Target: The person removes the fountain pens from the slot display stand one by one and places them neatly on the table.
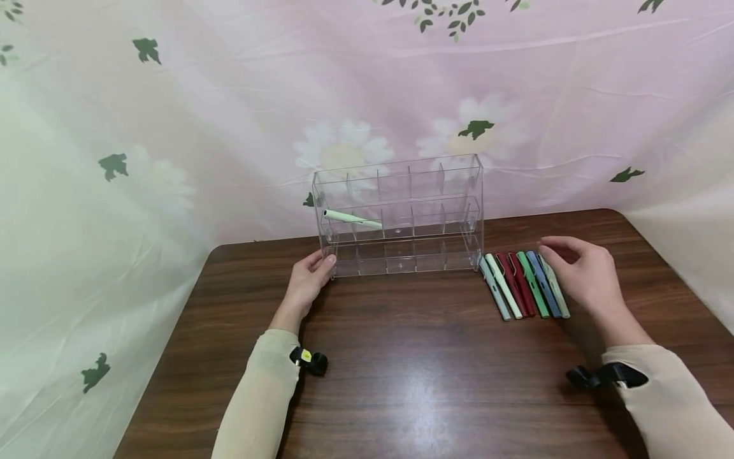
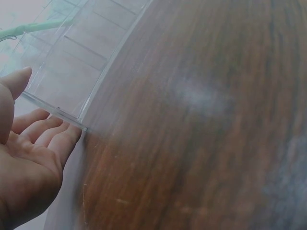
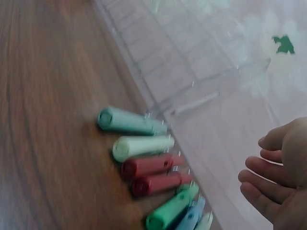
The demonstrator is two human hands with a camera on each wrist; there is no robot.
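A clear acrylic tiered holder (image 1: 399, 248), divided into compartments, stands at the back of the table. My left hand (image 1: 306, 280) grips its lower left end, the thumb in front and the fingers at the side panel; the left wrist view shows these fingers (image 2: 53, 136) along the panel's bottom edge. One pale mint pen (image 1: 350, 218) leans slanted in the middle tier at the left. Several capped pens lie in a row right of the holder, including a white pen (image 1: 503, 285), a green pen (image 1: 532, 284) and a blue pen (image 1: 543, 284). My right hand (image 1: 587, 274), fingers loosely bent and holding nothing, hovers by the row's right end.
The brown wood table (image 1: 401, 363) has its back edge against a hanging cloth (image 1: 241, 159) printed with flowers and leaves. Each wrist wears a small black camera on a strap, one the left camera (image 1: 312, 362), the other the right camera (image 1: 602, 376).
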